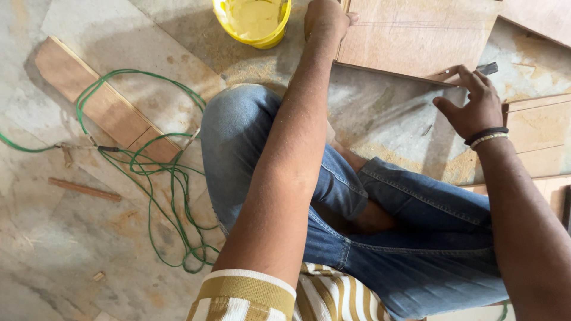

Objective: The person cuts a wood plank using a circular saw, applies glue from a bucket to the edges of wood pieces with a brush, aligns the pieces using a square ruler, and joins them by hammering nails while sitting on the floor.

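**On the stone floor, both hands at one plywood board**

On the floor [71,238] we sit cross-legged in jeans, and both arms reach forward to a plywood board [416,35] that lies flat at the top of the view. Our left hand [326,19] rests at the board's left edge, just beside a yellow bucket [253,21]; its fingers curl out of sight over the edge, so we cannot tell whether that grip is clenched or loose. Our right hand [473,104] sits at the board's near corner, thumb apart and fingertips closed on a small dark tool [488,68], a pencil or a blade, we cannot say which. Faint ruled lines cross the board's face.

Risks, as we judge them: the board lies on dusty floor strewn with sawdust, and if the left hand only rests there, the sheet could slide under the tool and spoil the line. The bucket stands so near the left wrist that a sideways pull might knock it. To our left a green cable [160,178] loops loosely across a long wooden plank [101,101], near our knee; a shifting leg could snag it. More boards [538,134] crowd the right side, leaving the right elbow little room.
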